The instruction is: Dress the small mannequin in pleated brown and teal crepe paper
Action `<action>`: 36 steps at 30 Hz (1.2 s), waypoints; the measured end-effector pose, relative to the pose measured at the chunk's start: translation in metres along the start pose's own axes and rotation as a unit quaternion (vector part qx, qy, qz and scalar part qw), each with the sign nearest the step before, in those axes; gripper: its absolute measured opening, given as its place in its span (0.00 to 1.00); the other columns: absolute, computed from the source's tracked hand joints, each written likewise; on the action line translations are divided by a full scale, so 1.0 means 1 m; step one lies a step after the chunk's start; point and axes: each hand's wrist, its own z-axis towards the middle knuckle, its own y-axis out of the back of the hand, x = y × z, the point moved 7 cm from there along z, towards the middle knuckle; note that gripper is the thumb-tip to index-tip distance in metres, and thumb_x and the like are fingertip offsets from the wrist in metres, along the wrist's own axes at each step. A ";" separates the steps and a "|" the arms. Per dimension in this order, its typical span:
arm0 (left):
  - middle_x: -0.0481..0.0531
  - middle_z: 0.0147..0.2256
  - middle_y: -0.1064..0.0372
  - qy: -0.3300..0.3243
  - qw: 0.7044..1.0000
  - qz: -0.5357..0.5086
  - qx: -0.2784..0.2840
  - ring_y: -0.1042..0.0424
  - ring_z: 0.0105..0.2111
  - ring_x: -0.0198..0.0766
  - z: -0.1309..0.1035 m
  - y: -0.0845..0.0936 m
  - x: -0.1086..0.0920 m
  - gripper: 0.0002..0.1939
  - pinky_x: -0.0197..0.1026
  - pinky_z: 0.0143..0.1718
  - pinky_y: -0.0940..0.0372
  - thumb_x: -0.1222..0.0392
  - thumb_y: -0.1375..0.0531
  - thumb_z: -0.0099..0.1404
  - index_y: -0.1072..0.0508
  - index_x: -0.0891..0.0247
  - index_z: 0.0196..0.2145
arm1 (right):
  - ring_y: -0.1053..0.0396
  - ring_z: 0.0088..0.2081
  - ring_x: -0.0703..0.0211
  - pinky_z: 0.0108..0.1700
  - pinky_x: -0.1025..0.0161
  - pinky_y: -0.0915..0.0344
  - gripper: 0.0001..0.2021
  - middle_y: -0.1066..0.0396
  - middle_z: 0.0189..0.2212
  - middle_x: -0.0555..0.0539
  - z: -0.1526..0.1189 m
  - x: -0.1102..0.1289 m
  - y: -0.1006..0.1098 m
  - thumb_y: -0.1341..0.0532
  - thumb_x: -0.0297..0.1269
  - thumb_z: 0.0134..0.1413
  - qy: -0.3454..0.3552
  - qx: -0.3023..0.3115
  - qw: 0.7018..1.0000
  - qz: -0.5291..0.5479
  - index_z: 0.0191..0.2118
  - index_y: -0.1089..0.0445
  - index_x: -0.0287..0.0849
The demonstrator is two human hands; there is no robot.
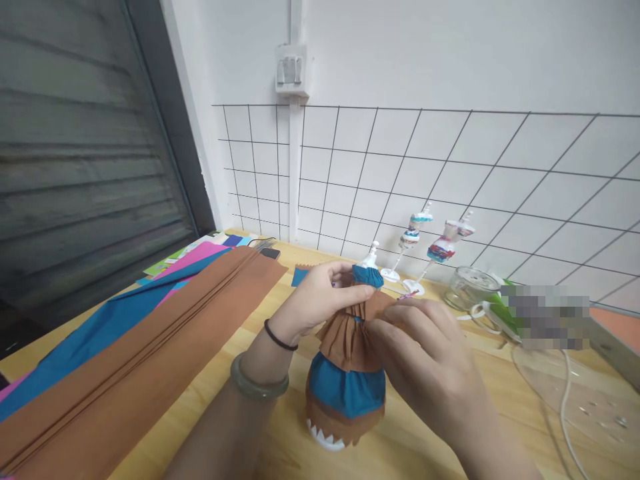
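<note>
A small dress form (346, 393) wears gathered brown and blue fabric and stands upright on the wooden table (280, 427). White jagged edging shows at its bottom, and a white knobbed top sticks up above the blue collar. My left hand (333, 290) is wrapped round the upper body of the form, thumb across the front below the collar. The fingers of my right hand (415, 340) are pressed together on the brown fabric at the waist, on the right side. Its fingertips are partly hidden behind the hand.
Long folded brown fabric (200, 333) lies at the left over blue fabric (100, 333) and pink pieces. Two small painted mannequins (409, 237) stand behind, near a glass jar (470, 288). A white cable (565, 400) runs down the right side. A wire grid (420, 160) lines the wall.
</note>
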 end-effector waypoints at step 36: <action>0.54 0.40 0.26 -0.023 0.992 -0.008 0.121 0.29 0.43 0.40 0.002 -0.005 0.011 0.12 0.41 0.47 0.36 0.62 0.36 0.57 0.24 0.65 0.40 | 0.32 0.33 0.61 0.37 0.64 0.38 0.06 0.28 0.30 0.53 -0.017 -0.053 -0.015 0.40 0.39 0.56 -0.329 0.045 0.913 0.237 0.30 0.34 0.45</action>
